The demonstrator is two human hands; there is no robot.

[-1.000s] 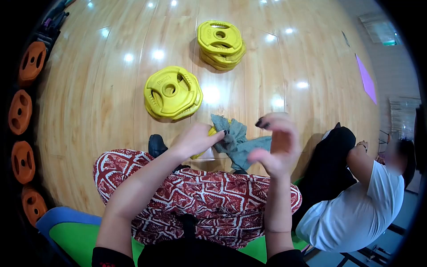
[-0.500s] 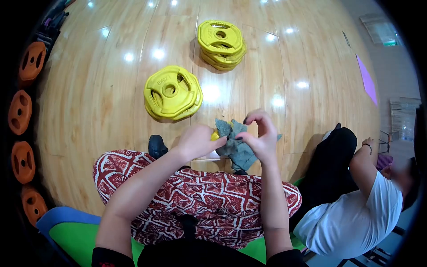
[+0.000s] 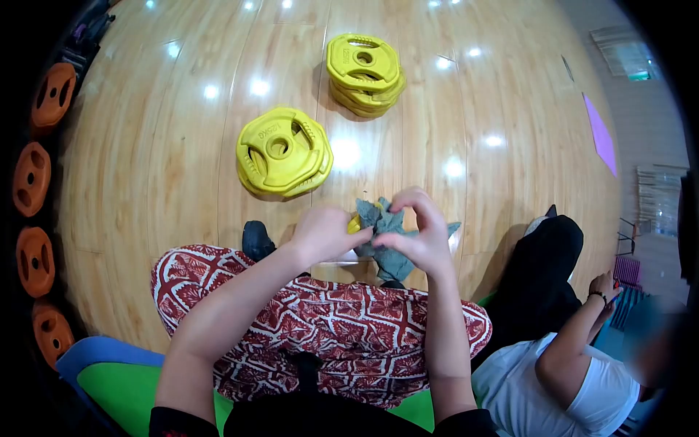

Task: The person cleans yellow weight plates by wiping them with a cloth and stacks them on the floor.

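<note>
My left hand [image 3: 325, 234] is closed around the edge of something yellow [image 3: 354, 224], apparently a weight plate seen edge-on; most of it is hidden by hand and cloth. A crumpled grey-green cloth [image 3: 393, 264] drapes over it and hangs down in front of my lap. With thumb and fingers curled, my right hand [image 3: 424, 237] grips the cloth's upper part. Beyond my hands, a short stack of yellow weight plates [image 3: 284, 171] lies on the floor, the top one marked 1.25KG. Farther off stands a taller stack of yellow plates [image 3: 364, 73].
Orange weight plates [image 3: 35, 262] line the left side. At right a person in a white shirt [image 3: 561, 382] sits close by, a black-clad leg [image 3: 546, 255] bent forward. A purple sheet [image 3: 599, 135] lies at the far right of the wooden floor [image 3: 182, 160].
My right hand has shifted slightly left, its fingers bending closer over the cloth. My left hand stays almost in place. The person at right has moved an arm and leaned lower.
</note>
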